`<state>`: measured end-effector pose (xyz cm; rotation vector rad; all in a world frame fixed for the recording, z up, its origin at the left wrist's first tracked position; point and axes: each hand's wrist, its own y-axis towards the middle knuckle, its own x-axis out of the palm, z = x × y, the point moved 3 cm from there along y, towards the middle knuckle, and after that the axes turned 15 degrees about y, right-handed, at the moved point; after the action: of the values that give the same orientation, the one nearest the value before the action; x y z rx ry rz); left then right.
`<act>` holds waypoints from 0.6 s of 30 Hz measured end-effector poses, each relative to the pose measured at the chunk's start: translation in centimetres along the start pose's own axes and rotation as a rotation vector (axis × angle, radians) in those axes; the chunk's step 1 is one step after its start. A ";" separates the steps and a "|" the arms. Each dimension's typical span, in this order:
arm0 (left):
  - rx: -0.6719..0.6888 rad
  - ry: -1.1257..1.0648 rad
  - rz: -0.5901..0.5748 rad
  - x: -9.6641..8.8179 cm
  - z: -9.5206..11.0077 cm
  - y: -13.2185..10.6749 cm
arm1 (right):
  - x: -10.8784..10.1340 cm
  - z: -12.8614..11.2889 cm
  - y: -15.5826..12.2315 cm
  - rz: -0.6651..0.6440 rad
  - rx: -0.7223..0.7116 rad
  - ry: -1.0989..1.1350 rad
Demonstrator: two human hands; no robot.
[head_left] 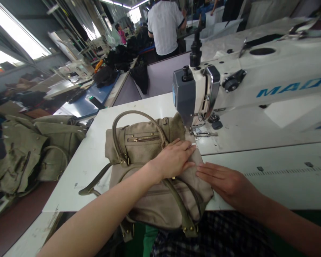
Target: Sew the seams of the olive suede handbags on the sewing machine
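Observation:
A beige suede handbag (pixel 139 142) with olive handles and a brass zipper lies on the white sewing table (pixel 270 171), its upper edge under the presser foot (pixel 200 132) of a white sewing machine (pixel 256 75). My left hand (pixel 173 159) lies flat on the bag, fingers stretched toward the needle beside a small white label (pixel 194 145). My right hand (pixel 224 180) rests flat on the bag's right edge and the table, fingers straight and pointing left. Neither hand grips anything.
A heap of olive bags (pixel 34 150) sits at the left beside the table. Further tables with dark fabric (pixel 115 60) stand behind. A person in a white shirt (pixel 164 26) stands at the back, facing away. A ruler strip (pixel 286 172) runs along the table at the right.

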<state>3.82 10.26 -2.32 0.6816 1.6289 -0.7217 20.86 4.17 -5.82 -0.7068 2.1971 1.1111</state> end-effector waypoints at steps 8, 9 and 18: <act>0.033 0.001 0.026 1.0 0.0 -0.3 | 0.2 -0.5 -0.5 -0.073 -0.058 -0.037; 0.037 0.002 0.036 1.2 -0.3 -0.3 | 0.1 -0.4 -0.4 -0.074 -0.057 -0.037; 0.069 -0.055 0.099 2.4 -3.6 1.5 | 0.1 2.3 1.6 -0.036 -0.035 -0.078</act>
<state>2.34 14.08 -4.36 0.7806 1.5147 -0.7211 20.31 6.87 -6.11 -0.7038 2.0965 1.1416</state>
